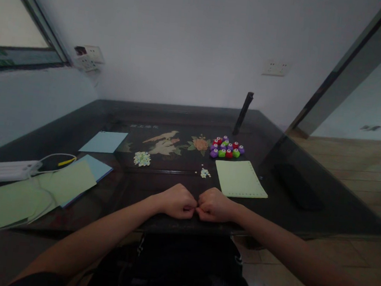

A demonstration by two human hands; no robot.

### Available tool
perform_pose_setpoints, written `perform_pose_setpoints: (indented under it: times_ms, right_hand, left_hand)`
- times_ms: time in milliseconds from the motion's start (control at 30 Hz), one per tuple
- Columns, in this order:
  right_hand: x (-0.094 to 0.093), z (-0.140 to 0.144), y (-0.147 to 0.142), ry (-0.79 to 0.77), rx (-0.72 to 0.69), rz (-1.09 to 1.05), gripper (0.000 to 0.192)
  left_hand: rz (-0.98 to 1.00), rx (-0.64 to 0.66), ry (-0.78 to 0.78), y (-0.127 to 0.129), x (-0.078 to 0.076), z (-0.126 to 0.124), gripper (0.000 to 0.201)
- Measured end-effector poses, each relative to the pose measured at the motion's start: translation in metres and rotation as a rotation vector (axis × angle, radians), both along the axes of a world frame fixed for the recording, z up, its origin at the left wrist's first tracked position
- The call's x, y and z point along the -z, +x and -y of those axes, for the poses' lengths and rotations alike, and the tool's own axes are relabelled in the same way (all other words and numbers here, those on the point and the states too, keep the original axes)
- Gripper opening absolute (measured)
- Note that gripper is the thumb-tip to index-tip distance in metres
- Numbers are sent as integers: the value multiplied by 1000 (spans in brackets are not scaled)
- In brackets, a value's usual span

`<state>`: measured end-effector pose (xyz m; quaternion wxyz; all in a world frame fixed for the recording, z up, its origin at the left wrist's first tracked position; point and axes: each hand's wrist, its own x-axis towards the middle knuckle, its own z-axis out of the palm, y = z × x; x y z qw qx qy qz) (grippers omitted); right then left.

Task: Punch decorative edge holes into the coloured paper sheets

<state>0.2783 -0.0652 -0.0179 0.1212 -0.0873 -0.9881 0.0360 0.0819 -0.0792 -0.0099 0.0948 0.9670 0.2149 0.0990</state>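
Note:
Both my hands rest at the front edge of the dark table (132,187), curled into fists that meet at the thumbs. No object shows in my left hand (178,201) or in my right hand (214,205). Just beyond them lies a small scatter of tiny pale beads (205,173). A larger heap of similar beads (142,158) sits farther left. To the right of the small scatter is a pale yellow-green sheet of paper (241,179) with holes along its near edge. Behind that sheet stand several purple, red and green toy pieces with eye-like white spots (225,147).
On the left lie blue sheets (104,142), yellow-green sheets (12,202) and a white power strip (4,171) with a looping cable. A black stick-like object (243,113) stands upright at the back right. A dark flat object (297,187) lies on the right.

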Motion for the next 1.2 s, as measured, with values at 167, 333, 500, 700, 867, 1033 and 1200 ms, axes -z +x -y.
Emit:
perform_pose_setpoints:
  times_ms: [167,333,500,700,867,1033,1200]
  right_hand:
    - [-1,0,0,23,5,-31,34]
    - [0,0,-1,29,3,-39,36]
    - [0,0,-1,33,15,-41,37]
    - [0,0,-1,27,19,-44,40]
    - [0,0,-1,23,28,-30,42]
    - [0,-1,-1,8,32,-13,42]
    - [-2,0,0,-2,36,-5,44]
  left_hand:
    - [-11,11,-3,0,0,0,18]
    - [-4,13,-15,0,1,-1,18]
    - [3,11,-25,-1,2,-2,17]
    - [-15,-7,-40,0,0,-2,17]
    - [-15,-2,-43,0,1,-2,16]
    - [-10,-1,-43,-1,2,-2,20]
    - [-9,-2,-44,-1,2,-3,24]
